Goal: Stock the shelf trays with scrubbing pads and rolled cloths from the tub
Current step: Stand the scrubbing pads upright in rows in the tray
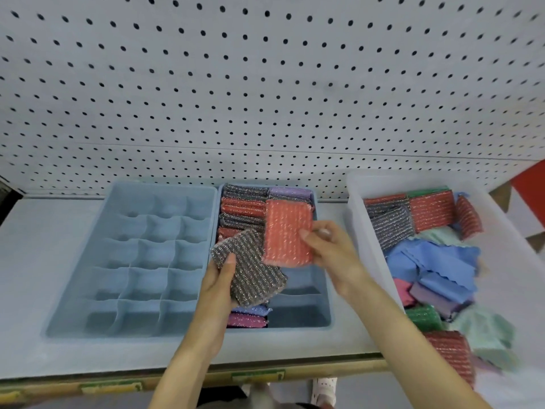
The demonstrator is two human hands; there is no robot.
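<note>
Head view: red pad [287, 231] is pinched in right hand [333, 252], grey pad [250, 270] gripped in left hand [219, 278]; each is best stood on edge, packed snugly in tray [300, 318].

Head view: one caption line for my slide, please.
Left hand holds a grey pad, right hand a red pad, over the tray.

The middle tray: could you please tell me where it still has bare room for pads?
The middle tray is bare in its right column, from the red pad in the right hand to the near wall. Its left column is packed at both ends. The grid tray on its left shows only bare cells. The tub is crowded.
</note>
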